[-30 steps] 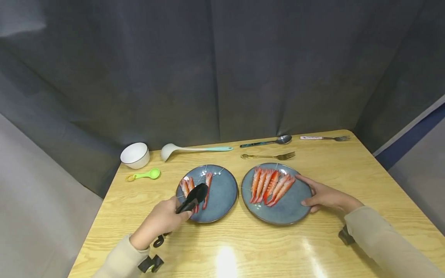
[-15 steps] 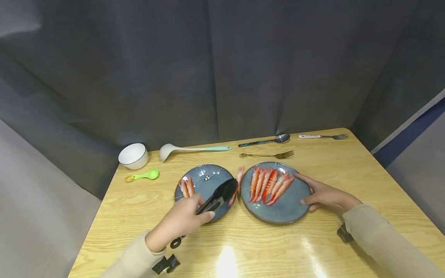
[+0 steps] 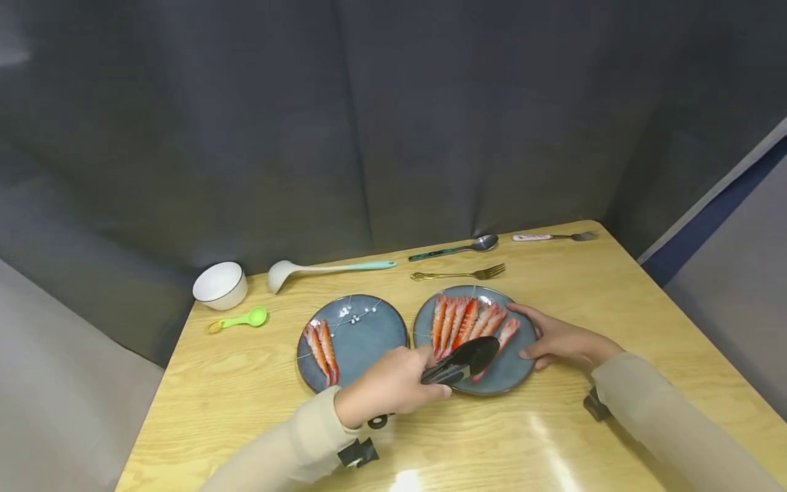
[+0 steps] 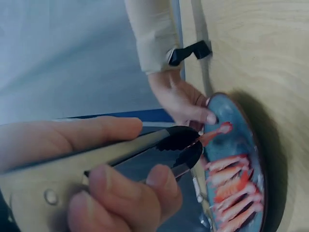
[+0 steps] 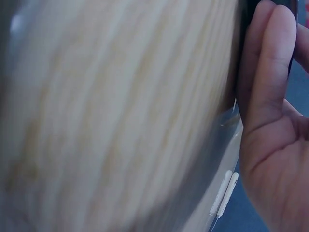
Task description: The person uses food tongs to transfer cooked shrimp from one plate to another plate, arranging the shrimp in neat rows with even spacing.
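Observation:
My left hand [image 3: 396, 379] holds black-tipped metal tongs [image 3: 472, 357] over the right blue plate [image 3: 524, 339]. Pinched in the tongs' tips is a red-and-white shrimp [image 3: 507, 332], its end low over the plate in the left wrist view. Several other shrimp [image 3: 460, 321] lie side by side on that plate, partly covered by the tongs. My right hand [image 3: 562, 342] grips the plate's right rim, thumb on top and fingers beneath. On the left blue plate [image 3: 378, 338], with its white blossom pattern, two shrimp [image 3: 321, 350] lie along the left side.
Behind the plates lie a ladle [image 3: 332, 267], a gold fork [image 3: 458, 273], a dark-handled spoon [image 3: 453, 249] and a fork with a pale handle [image 3: 555, 237]. A white bowl [image 3: 220, 285] and a green measuring spoon [image 3: 243, 318] are at the left. Dark curtain [image 3: 363, 137] hangs behind the table.
My left hand has carried the tongs and a shrimp rightward from the left plate to over the right plate. The right hand keeps its grip on the rim. The head view has shifted slightly.

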A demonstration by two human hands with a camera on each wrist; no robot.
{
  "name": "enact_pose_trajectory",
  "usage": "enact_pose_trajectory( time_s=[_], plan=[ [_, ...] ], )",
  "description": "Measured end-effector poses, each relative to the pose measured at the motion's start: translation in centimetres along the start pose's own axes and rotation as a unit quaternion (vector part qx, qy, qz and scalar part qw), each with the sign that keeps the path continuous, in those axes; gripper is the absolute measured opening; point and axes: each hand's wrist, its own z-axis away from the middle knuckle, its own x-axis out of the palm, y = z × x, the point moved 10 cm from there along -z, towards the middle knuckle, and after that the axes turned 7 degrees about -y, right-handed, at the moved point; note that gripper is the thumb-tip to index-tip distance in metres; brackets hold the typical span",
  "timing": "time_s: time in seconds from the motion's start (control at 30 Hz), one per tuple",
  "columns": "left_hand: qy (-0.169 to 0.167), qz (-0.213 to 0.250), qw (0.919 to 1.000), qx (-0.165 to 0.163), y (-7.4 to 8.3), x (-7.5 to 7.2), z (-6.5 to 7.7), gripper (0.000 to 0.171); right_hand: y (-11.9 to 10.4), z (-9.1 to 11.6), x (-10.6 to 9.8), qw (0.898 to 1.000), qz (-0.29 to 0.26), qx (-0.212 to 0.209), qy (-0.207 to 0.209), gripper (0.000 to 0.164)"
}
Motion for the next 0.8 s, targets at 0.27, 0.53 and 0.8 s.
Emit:
enact_pose_trajectory(
  time_s=[0.27, 0.53, 0.8],
  plan=[
    [-0.013, -0.003, 0.9999, 0.001, -0.2, 1.1, -1.7, 0.03, -0.1, -0.2, 0.0, 1.0, 0.003, 0.013, 0.001, 0.098],
    [-0.013, -0.002, 0.9999, -0.004, -0.6, 1.3, -2.5, 0.03, -0.3, -0.2, 0.3, 1.0, 0.013, 0.012, -0.004, 0.098],
    [-0.016, 0.029, 0.9991, -0.027, -1.6, 1.6, -3.3, 0.03, -0.2, -0.1, 0.0, 1.0, 0.015, 0.015, 0.003, 0.099]
  ],
)
